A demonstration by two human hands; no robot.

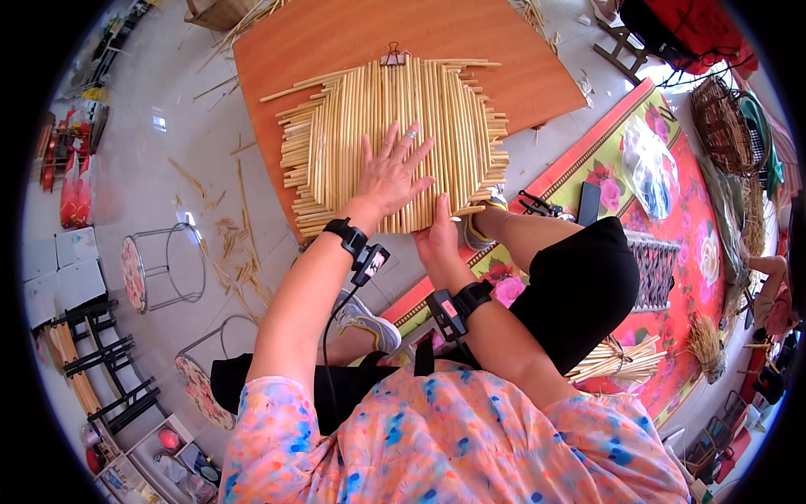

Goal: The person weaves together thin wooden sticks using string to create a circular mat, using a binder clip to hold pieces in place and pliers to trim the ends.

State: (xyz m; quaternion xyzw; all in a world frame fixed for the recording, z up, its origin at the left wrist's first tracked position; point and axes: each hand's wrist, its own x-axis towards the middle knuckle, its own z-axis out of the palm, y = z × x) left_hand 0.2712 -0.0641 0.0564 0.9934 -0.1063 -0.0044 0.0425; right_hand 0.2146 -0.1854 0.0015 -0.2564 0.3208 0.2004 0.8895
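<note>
Legible text: none | wrist devices (443, 321): pinkish labels (448, 308), too small to read

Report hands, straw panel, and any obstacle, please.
Left hand spread on straw panel. Right hand at near edge. No obstacle seen; black clip at far edge.

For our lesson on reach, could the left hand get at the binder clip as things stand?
Probably yes: the left hand lies on the straw panel below the binder clip, and nothing but straw shows between them.

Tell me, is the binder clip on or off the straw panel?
On: the binder clip overlaps the top edge of the straw panel, near that edge's middle.
</note>
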